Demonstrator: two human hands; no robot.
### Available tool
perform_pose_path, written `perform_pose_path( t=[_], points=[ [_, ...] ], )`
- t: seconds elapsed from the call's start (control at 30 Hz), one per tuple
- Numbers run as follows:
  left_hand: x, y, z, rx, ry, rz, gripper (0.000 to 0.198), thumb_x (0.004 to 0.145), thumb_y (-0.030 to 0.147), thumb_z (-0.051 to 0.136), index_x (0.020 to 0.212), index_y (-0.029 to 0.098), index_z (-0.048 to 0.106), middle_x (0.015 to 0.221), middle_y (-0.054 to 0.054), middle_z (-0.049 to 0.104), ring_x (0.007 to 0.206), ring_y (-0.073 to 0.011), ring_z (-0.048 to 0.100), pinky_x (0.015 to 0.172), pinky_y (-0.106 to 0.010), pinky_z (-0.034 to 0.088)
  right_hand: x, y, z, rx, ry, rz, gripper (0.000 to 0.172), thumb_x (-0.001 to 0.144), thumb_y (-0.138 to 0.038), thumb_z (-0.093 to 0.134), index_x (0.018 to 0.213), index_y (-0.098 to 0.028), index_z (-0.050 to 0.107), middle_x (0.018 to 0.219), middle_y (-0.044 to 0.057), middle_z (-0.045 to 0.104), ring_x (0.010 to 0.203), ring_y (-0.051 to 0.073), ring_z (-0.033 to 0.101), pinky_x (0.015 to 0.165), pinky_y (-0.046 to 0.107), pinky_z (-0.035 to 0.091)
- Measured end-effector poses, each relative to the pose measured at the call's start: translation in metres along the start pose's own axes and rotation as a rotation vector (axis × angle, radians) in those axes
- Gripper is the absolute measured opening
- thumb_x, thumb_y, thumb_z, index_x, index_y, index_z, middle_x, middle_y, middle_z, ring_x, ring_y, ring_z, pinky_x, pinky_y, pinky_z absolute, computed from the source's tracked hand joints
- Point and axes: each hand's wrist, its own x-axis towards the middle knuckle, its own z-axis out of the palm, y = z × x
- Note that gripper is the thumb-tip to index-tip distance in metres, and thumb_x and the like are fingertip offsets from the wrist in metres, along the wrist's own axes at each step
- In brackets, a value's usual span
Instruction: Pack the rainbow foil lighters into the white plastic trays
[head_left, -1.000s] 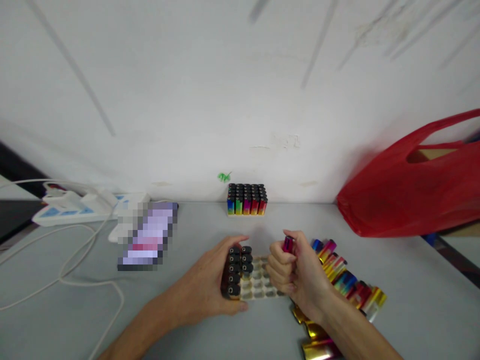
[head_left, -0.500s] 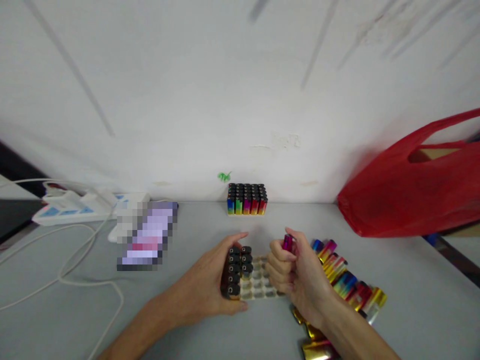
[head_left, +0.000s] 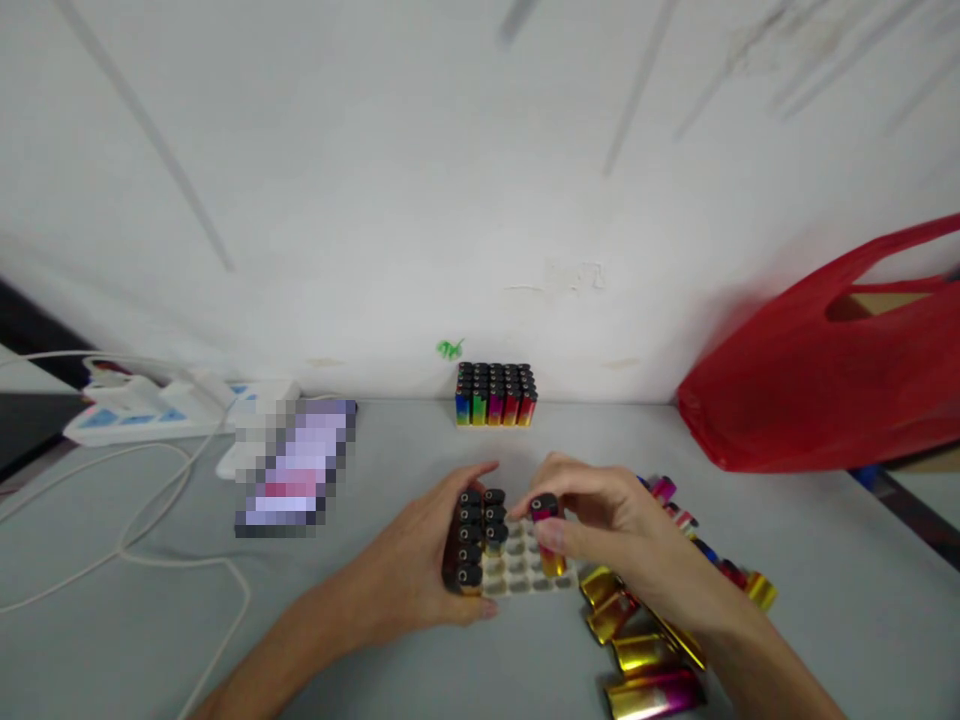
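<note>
My left hand (head_left: 416, 560) is wrapped round the left side of a pale tray (head_left: 519, 580) with rows of small pockets. Several black-topped lighters (head_left: 469, 535) stand upright in its two left columns. Between the thumb and fingers of my right hand (head_left: 611, 510) is a magenta and gold lighter (head_left: 553, 545), black top up and slightly tilted, over the tray's right part. Beside the tray on the right, several shiny coloured lighters (head_left: 645, 655) lie on the table, partly hidden by my right forearm.
A full block of upright lighters (head_left: 496, 395) stands by the wall. To the left are a phone (head_left: 300, 470), a white power strip (head_left: 142, 415) and loose white cables (head_left: 180, 562). A red bag (head_left: 825, 370) sits at the back right.
My right hand has turned and opened out from a fist-like hold. The magenta lighter has come left and down, now upright over the tray. My left hand has stayed about where it was.
</note>
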Motion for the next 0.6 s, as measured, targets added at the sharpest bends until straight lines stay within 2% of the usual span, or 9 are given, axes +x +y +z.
perform_pose_path(
  t=[0.07, 0.13, 0.3, 0.6],
  points=[
    [0.0, 0.0, 0.0, 0.007, 0.001, 0.001, 0.121, 0.066, 0.021, 0.1, 0.167, 0.033, 0.034, 0.156, -0.009, 0.059, 0.14, -0.036, 0.063, 0.124, -0.051, 0.048, -0.002, -0.004, -0.004, -0.022, -0.099, 0.02, 0.016, 0.095, -0.037, 0.088, 0.109, -0.029, 0.089, 0.101, 0.002, 0.073, 0.087, 0.017, 0.067, 0.08, 0.032, 0.051],
    [-0.001, 0.001, -0.001, 0.006, -0.002, 0.009, 0.119, 0.068, 0.022, 0.1, 0.166, 0.033, 0.034, 0.154, -0.009, 0.061, 0.138, -0.0353, 0.064, 0.124, -0.051, 0.047, -0.003, -0.005, -0.004, -0.087, -0.14, 0.019, 0.017, 0.09, -0.033, 0.093, 0.106, -0.03, 0.091, 0.099, 0.003, 0.078, 0.087, 0.018, 0.07, 0.081, 0.034, 0.052],
    [-0.001, 0.0, -0.001, -0.002, -0.012, 0.022, 0.117, 0.069, 0.024, 0.099, 0.166, 0.031, 0.035, 0.15, -0.009, 0.063, 0.134, -0.0356, 0.067, 0.123, -0.052, 0.049, 0.0, 0.0, 0.002, -0.243, -0.119, -0.046, 0.018, 0.087, -0.033, 0.096, 0.104, -0.031, 0.092, 0.094, 0.001, 0.082, 0.085, 0.017, 0.072, 0.078, 0.03, 0.053],
    [0.001, 0.0, -0.001, -0.022, -0.008, 0.025, 0.117, 0.067, 0.026, 0.1, 0.166, 0.029, 0.037, 0.15, -0.01, 0.064, 0.135, -0.0364, 0.066, 0.123, -0.052, 0.049, -0.001, 0.006, 0.011, -0.431, -0.159, -0.136, 0.018, 0.089, -0.024, 0.093, 0.107, -0.027, 0.091, 0.096, 0.002, 0.08, 0.083, 0.015, 0.075, 0.077, 0.027, 0.055]
  ],
)
